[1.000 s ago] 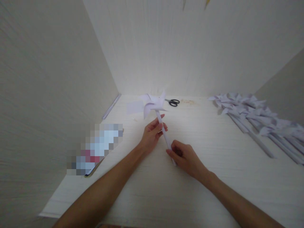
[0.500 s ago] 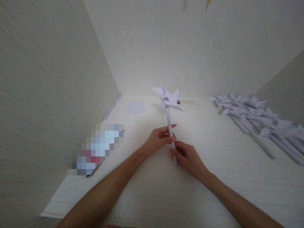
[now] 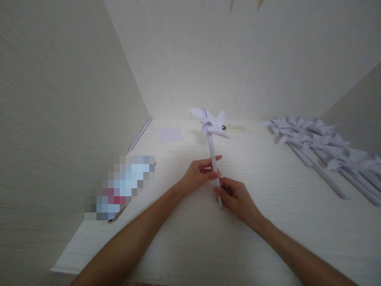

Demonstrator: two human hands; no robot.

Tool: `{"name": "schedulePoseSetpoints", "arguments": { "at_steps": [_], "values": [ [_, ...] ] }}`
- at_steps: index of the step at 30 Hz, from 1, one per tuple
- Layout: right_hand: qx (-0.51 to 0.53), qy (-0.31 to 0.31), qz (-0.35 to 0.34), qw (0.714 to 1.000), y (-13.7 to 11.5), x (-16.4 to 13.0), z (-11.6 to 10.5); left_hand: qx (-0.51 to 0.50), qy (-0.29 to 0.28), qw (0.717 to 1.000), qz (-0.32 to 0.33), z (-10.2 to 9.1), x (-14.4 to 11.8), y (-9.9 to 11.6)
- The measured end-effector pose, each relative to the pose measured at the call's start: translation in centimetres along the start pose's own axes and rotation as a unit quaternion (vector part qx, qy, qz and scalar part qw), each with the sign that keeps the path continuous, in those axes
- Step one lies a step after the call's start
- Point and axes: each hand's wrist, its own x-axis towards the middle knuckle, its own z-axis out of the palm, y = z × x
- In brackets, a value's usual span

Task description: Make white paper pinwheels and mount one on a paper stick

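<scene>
A white paper pinwheel (image 3: 212, 124) with curled blades is held above the tabletop, its rolled-paper stick (image 3: 211, 147) slanting down toward me. My left hand (image 3: 200, 173) pinches the middle of the stick between thumb and fingers, with the index finger stretched behind it. Just below, my right hand (image 3: 233, 195) grips the lower part of the same stick, whose bottom end sticks out past the thumb. Some of the fingertips are hidden behind the stick.
Several finished paper pinwheels (image 3: 315, 145) lie piled at the right. A square paper sheet (image 3: 170, 134) lies at the back left, near thin paper sticks (image 3: 141, 134) along the left wall. A pixelated flat object (image 3: 125, 186) sits at left. Behind the pinwheel is a small black ring (image 3: 224, 127).
Almost nothing differs. Both hands keep their hold on the pinwheel's stick, and the pinwheel has shifted only very slightly.
</scene>
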Motion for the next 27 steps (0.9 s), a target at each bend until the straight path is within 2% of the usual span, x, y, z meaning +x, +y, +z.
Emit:
{"name": "schedulePoseSetpoints", "arguments": {
  "at_steps": [27],
  "values": [
    [-0.012, -0.005, -0.006, 1.0, -0.48, -0.18, -0.08, 0.0, 0.009, 1.0, -0.007, 0.28, -0.1, 0.19]
  ]
}}
